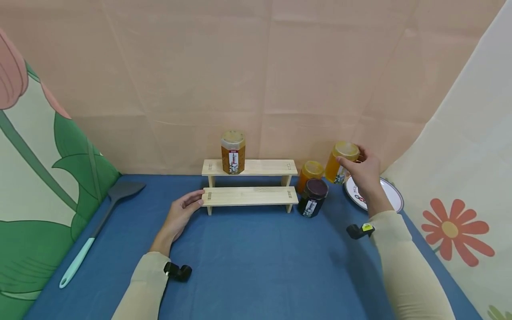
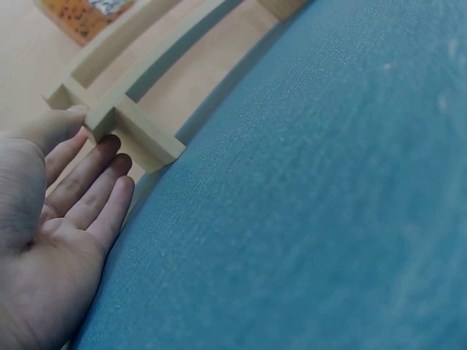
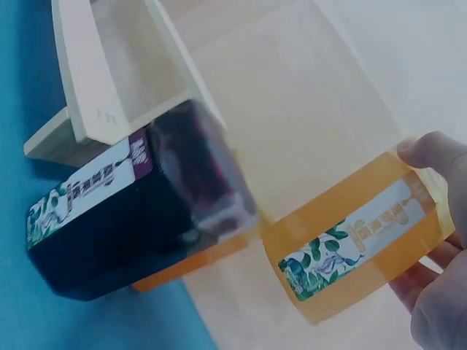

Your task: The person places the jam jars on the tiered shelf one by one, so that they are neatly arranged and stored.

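My left hand [image 1: 181, 218] pinches the left end of a two-tier wooden display stand [image 1: 250, 197], thumb over the lower step, as the left wrist view shows. My right hand [image 1: 367, 174] grips a jar of yellow honey [image 1: 335, 168] near its yellow lid; it is raised at the right, beside a white plate [image 1: 397, 196]. In the right wrist view, this jar's label [image 3: 357, 237] carries leaves and a bird. At the stand's right end are a dark purple jar [image 1: 313, 201] and, partly hidden behind it, an orange jar [image 1: 307, 174]. A brown-orange jar [image 1: 233, 156] stands on the upper step.
A spatula [image 1: 105, 218] with a dark head and mint handle lies on the blue cloth [image 1: 248, 262] at the left. A beige backdrop [image 1: 192, 80] rises behind the stand, with printed cloth walls on both sides.
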Demonstrator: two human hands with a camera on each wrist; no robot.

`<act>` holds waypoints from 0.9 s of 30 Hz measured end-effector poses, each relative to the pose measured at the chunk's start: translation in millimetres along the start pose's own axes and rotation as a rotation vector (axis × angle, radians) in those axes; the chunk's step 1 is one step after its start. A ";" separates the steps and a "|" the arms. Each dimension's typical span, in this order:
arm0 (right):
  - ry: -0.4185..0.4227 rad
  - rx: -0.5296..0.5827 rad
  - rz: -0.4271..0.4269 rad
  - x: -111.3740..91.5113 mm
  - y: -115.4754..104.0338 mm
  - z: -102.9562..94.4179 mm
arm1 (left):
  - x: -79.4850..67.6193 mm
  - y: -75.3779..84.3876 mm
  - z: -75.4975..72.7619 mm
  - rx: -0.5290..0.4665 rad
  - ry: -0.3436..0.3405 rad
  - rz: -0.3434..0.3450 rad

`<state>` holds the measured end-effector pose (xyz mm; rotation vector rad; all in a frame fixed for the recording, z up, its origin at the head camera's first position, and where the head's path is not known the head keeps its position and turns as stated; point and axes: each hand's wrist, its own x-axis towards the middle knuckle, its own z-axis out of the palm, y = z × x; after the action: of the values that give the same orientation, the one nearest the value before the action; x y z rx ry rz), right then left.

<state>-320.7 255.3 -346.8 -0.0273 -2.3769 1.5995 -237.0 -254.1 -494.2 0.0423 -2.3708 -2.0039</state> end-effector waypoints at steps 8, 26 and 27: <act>-0.016 0.028 -0.028 -4.2 -18.5 6.2 | 0.2 -0.9 -0.6 0.001 -0.005 0.002; -0.126 0.016 -0.156 -18.0 -51.7 58.1 | -0.2 -3.2 -0.1 0.016 0.004 0.004; -0.132 0.023 -0.160 -18.6 -53.6 62.1 | -0.1 -2.8 -0.3 0.016 0.003 0.006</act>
<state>-310.2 175.1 -323.7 0.2744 -2.3892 1.5973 -236.9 -254.9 -497.0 0.0389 -2.3829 -1.9806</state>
